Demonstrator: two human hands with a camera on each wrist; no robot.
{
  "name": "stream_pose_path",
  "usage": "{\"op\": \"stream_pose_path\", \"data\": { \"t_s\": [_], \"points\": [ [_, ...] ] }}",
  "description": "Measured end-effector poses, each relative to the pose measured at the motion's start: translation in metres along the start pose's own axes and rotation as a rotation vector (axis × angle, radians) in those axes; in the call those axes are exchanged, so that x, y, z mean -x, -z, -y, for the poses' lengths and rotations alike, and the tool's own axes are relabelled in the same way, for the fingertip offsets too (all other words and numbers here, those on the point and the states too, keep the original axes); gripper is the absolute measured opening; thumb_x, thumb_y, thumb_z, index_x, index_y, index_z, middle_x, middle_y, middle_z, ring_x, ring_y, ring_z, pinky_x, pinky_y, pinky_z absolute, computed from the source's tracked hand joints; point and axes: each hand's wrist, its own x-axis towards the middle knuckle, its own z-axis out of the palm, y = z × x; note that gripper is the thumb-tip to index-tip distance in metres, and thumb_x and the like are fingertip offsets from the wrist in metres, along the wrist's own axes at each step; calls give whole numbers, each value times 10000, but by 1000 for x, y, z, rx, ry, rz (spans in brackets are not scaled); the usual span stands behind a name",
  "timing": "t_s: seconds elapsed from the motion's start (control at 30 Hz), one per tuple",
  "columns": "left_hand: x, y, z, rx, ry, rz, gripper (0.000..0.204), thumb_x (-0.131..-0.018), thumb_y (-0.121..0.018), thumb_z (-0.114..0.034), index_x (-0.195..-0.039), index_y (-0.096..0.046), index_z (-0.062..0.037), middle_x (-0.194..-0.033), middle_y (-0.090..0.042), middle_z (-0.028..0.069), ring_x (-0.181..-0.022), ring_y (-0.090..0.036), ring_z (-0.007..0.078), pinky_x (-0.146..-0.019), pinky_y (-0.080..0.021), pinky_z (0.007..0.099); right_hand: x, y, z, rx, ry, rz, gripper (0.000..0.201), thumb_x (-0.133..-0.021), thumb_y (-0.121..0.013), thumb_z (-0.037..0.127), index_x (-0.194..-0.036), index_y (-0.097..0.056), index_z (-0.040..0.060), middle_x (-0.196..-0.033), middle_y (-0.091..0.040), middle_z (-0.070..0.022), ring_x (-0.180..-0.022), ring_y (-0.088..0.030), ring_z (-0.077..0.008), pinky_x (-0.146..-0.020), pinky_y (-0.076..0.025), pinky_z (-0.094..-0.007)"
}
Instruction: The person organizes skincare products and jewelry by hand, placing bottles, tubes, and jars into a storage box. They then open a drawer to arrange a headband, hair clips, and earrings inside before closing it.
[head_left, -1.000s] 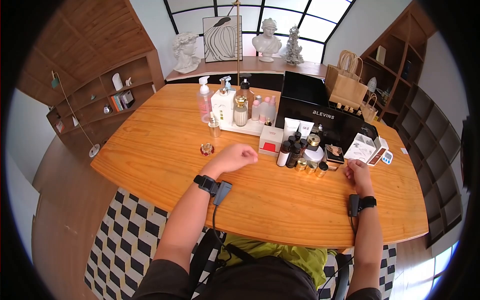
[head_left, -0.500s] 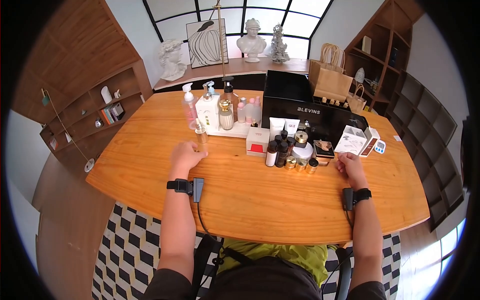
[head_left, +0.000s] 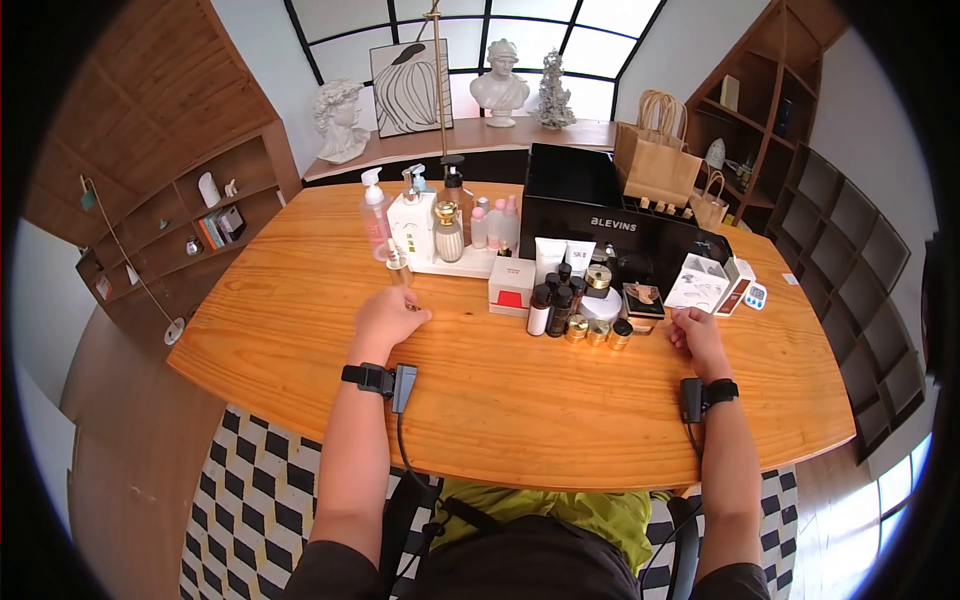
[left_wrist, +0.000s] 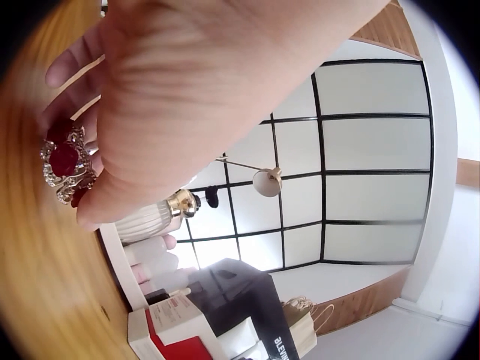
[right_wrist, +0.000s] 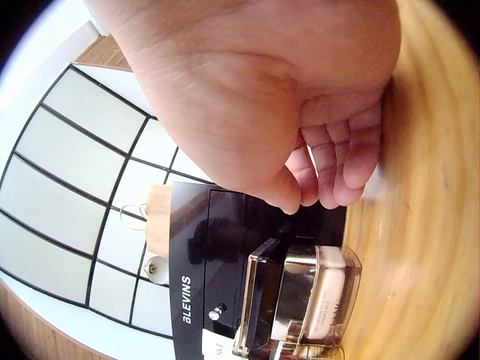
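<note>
My left hand [head_left: 384, 322] pinches a crown-shaped, silvery ornament with red gems [left_wrist: 66, 159] between thumb and fingers, close over the wooden table [head_left: 480, 400]. From the head view the hand hides most of the ornament. Just behind this hand stands a dropper bottle [head_left: 399, 266]. My right hand [head_left: 698, 336] rests at the table with loosely curled fingers and holds nothing. Beside its fingertips are a white box [head_left: 697, 284] and, to the left, a square cream jar [right_wrist: 307, 296] with a shiny black case [right_wrist: 259, 296] next to it.
A white tray [head_left: 462, 268] carries pump bottles and a ribbed perfume bottle [head_left: 449, 240]. In the middle stand a white and red box [head_left: 512, 285], dark-capped bottles [head_left: 559, 312] and small gold-lidded jars [head_left: 598, 332]. Behind them are a black BLEVINS case [head_left: 570, 205] and paper bags [head_left: 655, 165].
My left hand went left to the ornament, which stood uncovered on the table, and now has it between its fingers. The right hand stays in place. The head view has swung right.
</note>
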Motion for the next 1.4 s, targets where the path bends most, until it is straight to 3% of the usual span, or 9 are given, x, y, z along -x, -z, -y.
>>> {"op": "stream_pose_path", "data": {
  "t_s": [0.27,0.33,0.43,0.73,0.97,1.03,1.1,1.13,1.4],
  "points": [
    [1,-9,-1,-85,-33,-57,403,-826,-853,-340,-1127,-780,-83,-1094,-791,128,-1046,-739,305,-897,-576,421,11,-3,12,19,-4,6,200,-1043,-680,195,-913,-667,44,-737,-660,-25,-615,-566,-95,-584,-458,-249],
    [2,-11,-6,-252,-211,-315,365,-842,-840,-331,-1095,-789,-73,-1098,-788,133,-1059,-732,319,-899,-573,425,12,-5,15,7,-18,-13,197,-1038,-684,194,-913,-667,44,-735,-662,-24,-614,-567,-95,-579,-462,-250],
    [2,1,-46,-141,-331,-405,355,-859,-823,-336,-1066,-794,-49,-1074,-790,143,-1044,-734,342,-891,-575,434,9,-2,10,-13,-29,-12,193,-1025,-693,192,-902,-667,45,-724,-659,-18,-606,-574,-93,-559,-468,-252],
    [-79,-17,-128,-137,-289,31,468,-862,-745,-487,-1080,-814,-78,-1067,-791,190,-1038,-750,379,-914,-583,459,9,-7,11,-14,-4,-28,194,-1024,-692,173,-899,-668,28,-707,-651,-41,-574,-569,-108,-530,-450,-261],
    [-119,-51,-140,-180,-298,17,453,-900,-704,-425,-1085,-786,-20,-1232,-738,242,-1107,-727,384,-953,-561,441,0,-7,-1,-46,54,15,232,-1022,-691,172,-847,-665,21,-633,-605,-27,-516,-519,-113,-487,-393,-285],
    [-118,-51,-145,-222,-300,7,426,-919,-684,-384,-1077,-760,3,-1282,-713,187,-1127,-711,377,-934,-558,452,4,-8,3,-86,41,3,229,-1018,-697,172,-849,-661,21,-655,-614,-30,-528,-533,-114,-493,-405,-283],
    [-121,-56,-144,-242,-282,-35,406,-925,-679,-372,-1077,-758,-4,-1192,-734,195,-1113,-716,376,-917,-560,455,8,-8,9,-38,34,17,233,-1010,-710,175,-846,-650,20,-682,-624,-34,-542,-548,-116,-500,-419,-284],
    [-123,-57,-145,-244,-255,-63,472,-898,-729,-418,-1195,-758,-52,-1237,-751,191,-1146,-721,365,-948,-572,459,8,-7,12,-25,26,21,239,-1006,-717,181,-844,-644,21,-700,-633,-40,-557,-564,-115,-500,-423,-283],
    [-106,-4,-147,-103,-349,-128,425,-901,-764,-448,-945,-794,-26,-851,-781,118,-803,-749,298,-750,-558,394,18,-5,26,-11,27,29,300,-976,-772,241,-794,-644,39,-655,-618,-27,-575,-573,-114,-504,-418,-293]
  ]
}}
